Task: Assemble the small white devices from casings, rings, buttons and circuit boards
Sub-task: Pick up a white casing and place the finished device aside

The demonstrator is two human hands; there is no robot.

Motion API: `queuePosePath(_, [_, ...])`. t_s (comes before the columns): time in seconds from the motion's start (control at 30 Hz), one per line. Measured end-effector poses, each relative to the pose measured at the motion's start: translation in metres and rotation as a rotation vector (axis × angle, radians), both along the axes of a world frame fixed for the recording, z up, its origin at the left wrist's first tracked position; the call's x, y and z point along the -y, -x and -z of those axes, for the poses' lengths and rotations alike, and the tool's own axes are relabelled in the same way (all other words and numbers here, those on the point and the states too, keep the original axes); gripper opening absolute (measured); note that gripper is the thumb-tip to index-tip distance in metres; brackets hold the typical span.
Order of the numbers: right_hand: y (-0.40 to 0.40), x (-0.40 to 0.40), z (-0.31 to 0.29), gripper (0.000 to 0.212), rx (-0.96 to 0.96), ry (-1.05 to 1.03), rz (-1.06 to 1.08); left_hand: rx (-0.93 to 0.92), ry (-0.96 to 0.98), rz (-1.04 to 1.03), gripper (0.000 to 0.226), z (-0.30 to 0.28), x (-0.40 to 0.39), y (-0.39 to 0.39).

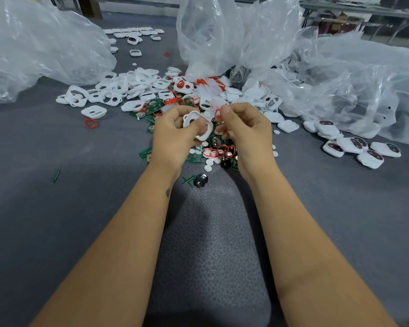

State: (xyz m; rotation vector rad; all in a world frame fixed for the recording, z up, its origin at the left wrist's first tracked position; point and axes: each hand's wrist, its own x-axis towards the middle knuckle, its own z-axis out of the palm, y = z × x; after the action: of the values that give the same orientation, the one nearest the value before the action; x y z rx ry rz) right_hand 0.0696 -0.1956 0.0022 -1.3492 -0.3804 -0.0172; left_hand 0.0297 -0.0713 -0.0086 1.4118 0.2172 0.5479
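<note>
- The white casing (198,125) is a rounded-square plastic shell with cut-out openings, held up above the counter (57,220) between the two hands, tilted with its open face partly toward the viewer.
- The red ring (218,114) is a thin loop, held just beside the casing's upper right edge; whether it touches the casing I cannot tell.
- The left hand (172,135) has its fingers curled round the casing, thumb on the near rim; the right hand (242,128) pinches the red ring between thumb and fingertip, its other fingers curled in.
- Under the hands lies a heap of green circuit boards (145,155), small white buttons (208,168), loose red rings (90,123) and a black round part (200,180); more empty casings (93,111) spread to the left; closed white devices (354,145) sit at the right.
- Crumpled clear plastic bags (234,31) stand behind the heap and blur whatever lies inside them; the hands cover the middle of the heap; the far row of white parts (132,32) is too small to make out.
</note>
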Motion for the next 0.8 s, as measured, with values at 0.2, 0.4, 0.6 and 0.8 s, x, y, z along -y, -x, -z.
queuePosePath(0.2, [-0.0015, -0.0011, -0.0006, 0.021, -0.066, 0.016, 0.03, -0.013, 0.0, -0.025, 0.014, -0.0003, 0.0028, -0.0012])
queuePosePath(0.4, [-0.0016, 0.0018, -0.0006, 0.011, -0.116, 0.003, 0.047, 0.049, -0.068, -0.021, 0.017, -0.0013, 0.0004, -0.0006])
queuePosePath(0.6, [-0.0023, 0.0046, -0.0026, 0.014, -0.153, -0.01, 0.017, 0.06, 0.07, 0.019, 0.024, -0.004, 0.0004, 0.002])
queuePosePath(0.8, [-0.0042, 0.0029, 0.0004, 0.018, -0.127, 0.031, 0.054, -0.083, 0.021, 0.068, 0.032, -0.0034, 0.001, 0.001])
